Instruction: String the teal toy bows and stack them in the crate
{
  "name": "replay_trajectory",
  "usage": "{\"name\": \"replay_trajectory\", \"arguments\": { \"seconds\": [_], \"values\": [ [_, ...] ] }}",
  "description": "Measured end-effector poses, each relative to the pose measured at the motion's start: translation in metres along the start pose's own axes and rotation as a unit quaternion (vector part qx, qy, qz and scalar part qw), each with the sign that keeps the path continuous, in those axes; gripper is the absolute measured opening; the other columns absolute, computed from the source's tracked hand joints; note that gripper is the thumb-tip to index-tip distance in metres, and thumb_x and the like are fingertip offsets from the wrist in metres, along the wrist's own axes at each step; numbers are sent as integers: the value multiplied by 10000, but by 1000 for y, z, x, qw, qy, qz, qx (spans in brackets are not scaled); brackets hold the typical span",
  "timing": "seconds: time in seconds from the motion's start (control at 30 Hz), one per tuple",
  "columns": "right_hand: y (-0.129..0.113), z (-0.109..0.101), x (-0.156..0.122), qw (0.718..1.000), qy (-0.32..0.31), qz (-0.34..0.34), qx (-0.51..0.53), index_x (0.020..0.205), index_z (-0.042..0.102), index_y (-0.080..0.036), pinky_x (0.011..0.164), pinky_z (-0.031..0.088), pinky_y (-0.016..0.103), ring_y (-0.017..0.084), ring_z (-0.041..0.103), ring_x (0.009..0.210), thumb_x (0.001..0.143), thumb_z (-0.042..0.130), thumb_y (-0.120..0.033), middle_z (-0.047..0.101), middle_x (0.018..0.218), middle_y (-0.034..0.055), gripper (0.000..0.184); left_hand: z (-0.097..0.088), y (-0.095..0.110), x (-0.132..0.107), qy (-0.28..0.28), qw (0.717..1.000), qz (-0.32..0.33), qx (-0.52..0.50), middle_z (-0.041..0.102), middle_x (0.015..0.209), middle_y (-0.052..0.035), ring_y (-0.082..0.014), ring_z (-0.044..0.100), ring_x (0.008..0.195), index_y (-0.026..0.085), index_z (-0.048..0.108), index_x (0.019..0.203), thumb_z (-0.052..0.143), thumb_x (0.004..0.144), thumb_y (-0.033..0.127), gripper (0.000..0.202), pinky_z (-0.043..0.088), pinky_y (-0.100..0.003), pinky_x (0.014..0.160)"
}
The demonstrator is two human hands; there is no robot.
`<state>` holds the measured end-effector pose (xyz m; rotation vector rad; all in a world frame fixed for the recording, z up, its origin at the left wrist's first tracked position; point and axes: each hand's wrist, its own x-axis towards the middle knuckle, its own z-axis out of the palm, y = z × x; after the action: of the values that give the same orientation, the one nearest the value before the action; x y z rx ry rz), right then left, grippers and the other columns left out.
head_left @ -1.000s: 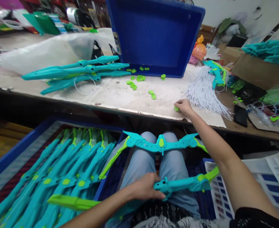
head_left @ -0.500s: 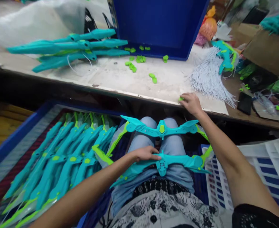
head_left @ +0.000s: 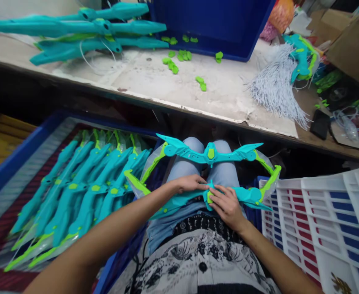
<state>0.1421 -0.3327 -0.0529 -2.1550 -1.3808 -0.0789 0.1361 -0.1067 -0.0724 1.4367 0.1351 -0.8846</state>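
Observation:
Across my lap lie two teal toy bows with lime-green end arms, a far toy bow [head_left: 188,152] and a near toy bow [head_left: 248,195]. Clear plastic film wraps their green ends. My left hand [head_left: 189,184] is closed on the near bow just left of its centre. With bent fingers, my right hand [head_left: 228,206] presses a small green plastic piece [head_left: 209,197] at that bow's centre socket, partly hiding it. The far bow has a matching green piece [head_left: 210,153] in its middle, and neither hand touches that bow.
Several loose green pieces [head_left: 171,64] lie on the worktable [head_left: 155,87]. Stacked teal bows [head_left: 75,27], a blue bin [head_left: 210,24] and white strings [head_left: 274,77] are there too. A blue crate [head_left: 23,157] of finished-looking bows stands left, a white basket [head_left: 315,228] right.
My right hand has come from the table edge down to the near bow, bringing a green piece onto its centre. My left hand stays on that bow. The view has tilted down slightly.

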Motion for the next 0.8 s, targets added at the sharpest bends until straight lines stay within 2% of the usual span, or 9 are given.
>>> {"name": "replay_trajectory", "arguments": {
  "seconds": [0.1, 0.2, 0.33, 0.4, 0.47, 0.53, 0.6, 0.67, 0.8],
  "values": [
    [0, 3, 1, 999, 2, 30, 12, 1028, 672, -219, 942, 385, 429, 235, 534, 1172, 912, 571, -262, 691, 1161, 56, 159, -1, -1, 0, -6, 999, 21, 30, 659, 810, -36, -176, 533, 746, 110, 694, 944, 664, 637, 686, 653, 404, -279, 700],
    [-3, 2, 1, 995, -14, 91, 30, 978, 686, -244, 929, 407, 423, 234, 546, 1138, 894, 597, -299, 644, 1221, 68, 134, -2, -2, 0, -17, 995, 58, 84, 647, 820, -37, -173, 523, 751, 109, 688, 932, 656, 671, 653, 605, 392, -267, 687],
    [-2, 0, 6, 983, -66, 163, 61, 910, 670, -236, 930, 416, 422, 247, 545, 1135, 835, 663, -299, 634, 1198, 69, 98, 1, -1, 1, 20, 984, 57, 170, 592, 739, -10, -158, 491, 706, 108, 681, 880, 651, 668, 645, 578, 346, -245, 610],
    [1, 0, 11, 973, -92, 199, 70, 989, 647, -226, 931, 417, 431, 258, 551, 1128, 794, 700, -308, 638, 1182, 77, 218, 3, -1, 0, 30, 982, 56, 180, 569, 713, 1, -151, 475, 688, 111, 676, 860, 653, 659, 643, 570, 332, -241, 589],
    [4, -1, 15, 965, -121, 222, 70, 1175, 586, -222, 945, 412, 449, 273, 546, 1145, 759, 725, -333, 624, 1212, 95, 452, 6, -1, -2, 30, 984, 63, 166, 564, 713, 4, -149, 471, 684, 113, 669, 844, 668, 649, 626, 548, 338, -240, 592],
    [7, -2, 18, 962, -151, 221, 62, 1326, 489, -223, 967, 396, 472, 288, 532, 1177, 749, 730, -364, 607, 1250, 115, 641, 8, -1, -3, 31, 986, 66, 147, 574, 723, 0, -153, 477, 688, 114, 662, 833, 679, 647, 602, 523, 353, -243, 603],
    [8, -3, 18, 963, -173, 200, 53, 1379, 443, -225, 976, 388, 480, 293, 530, 1189, 762, 722, -376, 603, 1264, 125, 694, 9, -2, -3, 37, 987, 65, 139, 595, 749, -11, -165, 495, 711, 114, 664, 855, 689, 643, 585, 517, 367, -248, 622],
    [10, -5, 17, 968, -183, 164, 45, 1362, 470, -224, 972, 392, 473, 289, 538, 1184, 787, 706, -367, 605, 1270, 130, 638, 9, -2, -1, 44, 987, 57, 146, 610, 771, -17, -176, 508, 737, 119, 670, 889, 697, 630, 591, 540, 370, -252, 636],
    [14, -8, 13, 979, -178, 94, 26, 1204, 608, -216, 943, 418, 453, 282, 557, 1173, 827, 669, -373, 609, 1274, 144, 413, 7, -3, 2, 36, 983, 51, 173, 612, 796, -18, -180, 509, 747, 122, 666, 927, 681, 597, 663, 634, 355, -251, 628]
  ]
}}
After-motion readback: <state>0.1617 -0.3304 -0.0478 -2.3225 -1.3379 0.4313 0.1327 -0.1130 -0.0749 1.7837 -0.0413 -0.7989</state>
